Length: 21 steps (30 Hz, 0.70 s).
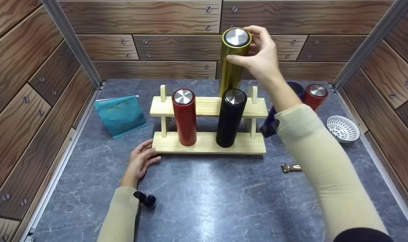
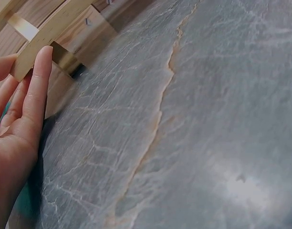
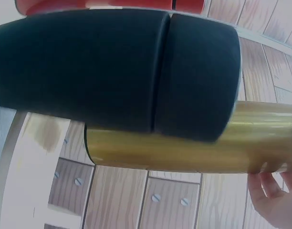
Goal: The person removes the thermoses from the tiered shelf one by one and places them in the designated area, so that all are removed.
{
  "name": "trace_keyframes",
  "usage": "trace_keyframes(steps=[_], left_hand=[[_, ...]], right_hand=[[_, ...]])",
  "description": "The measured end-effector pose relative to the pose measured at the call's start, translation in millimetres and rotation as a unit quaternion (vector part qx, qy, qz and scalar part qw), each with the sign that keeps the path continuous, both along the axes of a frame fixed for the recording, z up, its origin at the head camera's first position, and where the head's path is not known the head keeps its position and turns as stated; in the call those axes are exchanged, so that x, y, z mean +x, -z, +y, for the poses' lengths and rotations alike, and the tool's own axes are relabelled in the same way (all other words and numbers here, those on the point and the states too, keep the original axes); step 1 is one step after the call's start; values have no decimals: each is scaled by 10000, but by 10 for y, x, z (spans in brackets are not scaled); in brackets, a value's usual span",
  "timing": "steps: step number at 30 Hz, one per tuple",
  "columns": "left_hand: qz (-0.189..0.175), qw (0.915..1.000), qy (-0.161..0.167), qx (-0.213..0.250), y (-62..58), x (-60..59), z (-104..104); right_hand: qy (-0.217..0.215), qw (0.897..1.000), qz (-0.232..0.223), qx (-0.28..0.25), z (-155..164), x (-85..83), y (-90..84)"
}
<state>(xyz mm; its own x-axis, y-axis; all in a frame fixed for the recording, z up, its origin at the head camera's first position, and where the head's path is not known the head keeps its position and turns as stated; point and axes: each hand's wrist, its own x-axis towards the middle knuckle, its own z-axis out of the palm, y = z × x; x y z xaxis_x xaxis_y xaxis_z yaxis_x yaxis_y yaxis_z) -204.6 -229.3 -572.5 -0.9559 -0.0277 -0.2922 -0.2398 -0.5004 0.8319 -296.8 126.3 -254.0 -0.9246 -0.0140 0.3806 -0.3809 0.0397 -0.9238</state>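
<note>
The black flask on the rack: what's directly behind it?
The gold flask stands behind the black flask, on the upper shelf of the wooden rack, with the right hand gripping its top. Its base is hidden by the black flask.

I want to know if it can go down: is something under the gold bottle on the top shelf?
The right hand grips the gold bottle near its cap, at the rack's upper shelf behind the black bottle. That bottle hides its bottom, so what lies beneath cannot be told.

Tall gold flask (image 1: 233,60) with silver lid stands upright on the wooden rack's (image 1: 209,107) upper shelf
</note>
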Motion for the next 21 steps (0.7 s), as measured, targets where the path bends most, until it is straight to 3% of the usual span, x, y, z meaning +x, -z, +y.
trace_keyframes(steps=[6, 21], left_hand=[[67, 10000, -5, 34, 12, 10, -7], [99, 9999, -41, 107, 12, 16, 5]], right_hand=[[148, 9999, 4, 31, 199, 1, 50], [442, 9983, 295, -248, 641, 218, 103]])
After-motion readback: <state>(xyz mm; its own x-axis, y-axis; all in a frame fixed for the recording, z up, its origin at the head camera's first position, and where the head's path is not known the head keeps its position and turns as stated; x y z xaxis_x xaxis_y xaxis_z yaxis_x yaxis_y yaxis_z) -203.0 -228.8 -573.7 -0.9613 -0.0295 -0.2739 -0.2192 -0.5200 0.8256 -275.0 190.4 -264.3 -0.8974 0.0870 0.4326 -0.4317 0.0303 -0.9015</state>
